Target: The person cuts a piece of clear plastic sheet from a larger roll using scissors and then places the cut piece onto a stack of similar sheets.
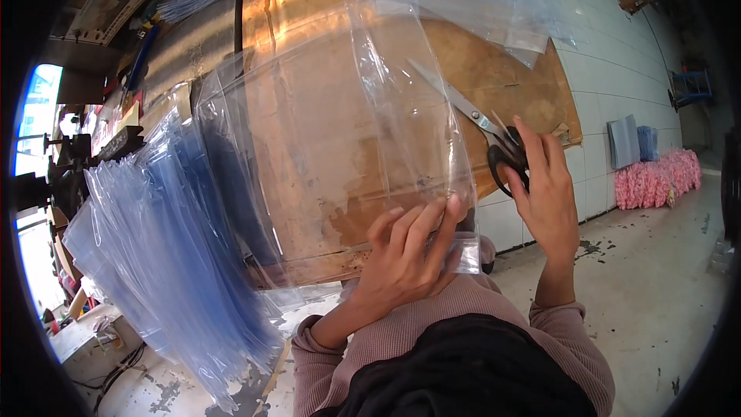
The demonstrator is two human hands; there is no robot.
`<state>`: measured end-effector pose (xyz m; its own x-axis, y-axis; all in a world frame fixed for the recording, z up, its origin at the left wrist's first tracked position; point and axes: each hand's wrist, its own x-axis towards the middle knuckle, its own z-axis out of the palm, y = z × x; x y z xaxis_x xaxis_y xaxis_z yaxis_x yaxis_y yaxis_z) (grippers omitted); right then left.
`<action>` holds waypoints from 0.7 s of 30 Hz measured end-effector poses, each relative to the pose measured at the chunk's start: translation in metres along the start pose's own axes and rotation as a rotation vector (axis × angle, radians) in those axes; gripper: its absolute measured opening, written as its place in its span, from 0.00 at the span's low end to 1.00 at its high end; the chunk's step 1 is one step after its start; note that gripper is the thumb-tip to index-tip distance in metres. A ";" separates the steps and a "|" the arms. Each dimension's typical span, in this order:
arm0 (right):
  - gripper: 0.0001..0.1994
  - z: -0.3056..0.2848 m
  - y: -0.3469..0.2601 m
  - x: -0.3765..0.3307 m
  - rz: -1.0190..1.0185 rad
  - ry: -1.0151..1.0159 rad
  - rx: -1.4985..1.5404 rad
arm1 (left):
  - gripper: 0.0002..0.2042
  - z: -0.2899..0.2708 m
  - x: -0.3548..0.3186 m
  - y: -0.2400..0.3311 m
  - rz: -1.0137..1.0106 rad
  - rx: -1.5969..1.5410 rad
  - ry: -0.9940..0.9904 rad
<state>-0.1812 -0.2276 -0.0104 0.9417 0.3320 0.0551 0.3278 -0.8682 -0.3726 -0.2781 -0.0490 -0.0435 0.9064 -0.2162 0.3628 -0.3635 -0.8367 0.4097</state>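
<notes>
The left hand (413, 247) comes in from the lower edge, its forearm angled up and to the right, wrist low and knuckles raised. Its fingers are a little spread and bent, fingertips resting on the clear plastic sheet (309, 139) near the sheet's lower right corner; the thumb is hidden, so I cannot tell whether it pinches the plastic.

The right hand (548, 193) stands further right, forearm almost upright, fingers pointing up and slightly left. It is partly closed around the black handles of the scissors (482, 120), thumb at the lower loop. The long blade points up and left across the sheet's right edge; whether it lies above or below the plastic is unclear.

The sheet is spread over the brown-topped desk (532, 85), in front of the person. Any lettering on the items at far left is too small to read. A thick bluish stack of plastic (177, 247) drapes over the desk's left side.
</notes>
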 end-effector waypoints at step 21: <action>0.24 0.009 0.004 -0.082 0.492 -0.582 1.359 | 0.33 0.017 0.006 0.011 -0.058 0.040 -0.112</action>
<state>-0.2577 -0.2551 -0.0251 0.6687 0.4969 -0.5531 -0.6079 -0.0629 -0.7915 -0.2727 -0.0681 -0.0505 0.9448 -0.2199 0.2428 -0.3031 -0.8682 0.3930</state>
